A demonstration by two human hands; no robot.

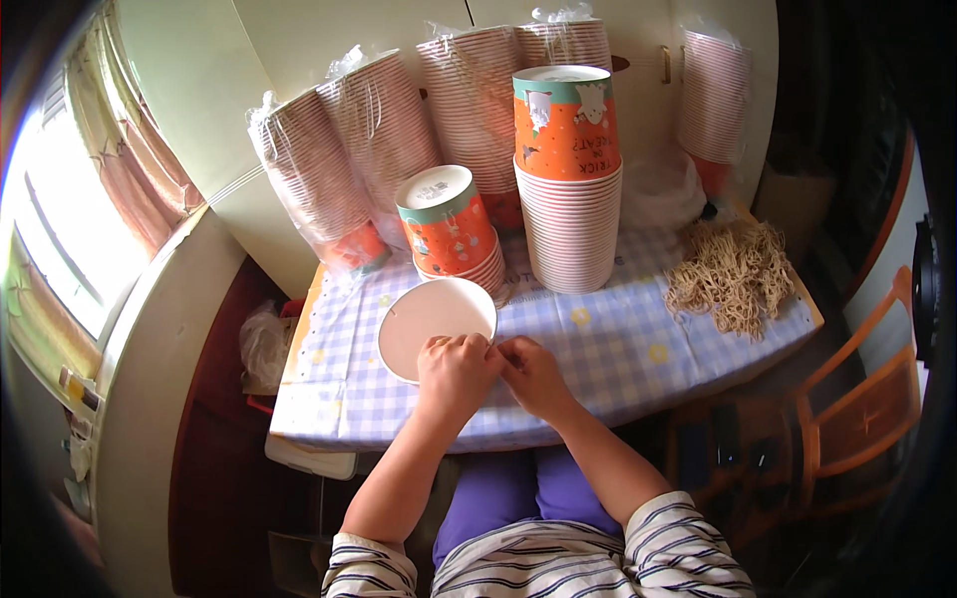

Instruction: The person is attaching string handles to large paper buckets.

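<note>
Paper bucket [423, 321]: left hand [460, 377] grips its rim; right hand [532, 373] narrowed alongside, contents hidden. Apparent rim-work; next needs steadiness.

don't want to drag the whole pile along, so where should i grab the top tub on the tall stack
I'd grip the top tub low on its orange wall, just above its rim, coming from the front and pressing both sides. It sits upside down and widens downward, so the rim should stop fingers slipping; its wall stands clear above the tall stack's packed rims.
</note>
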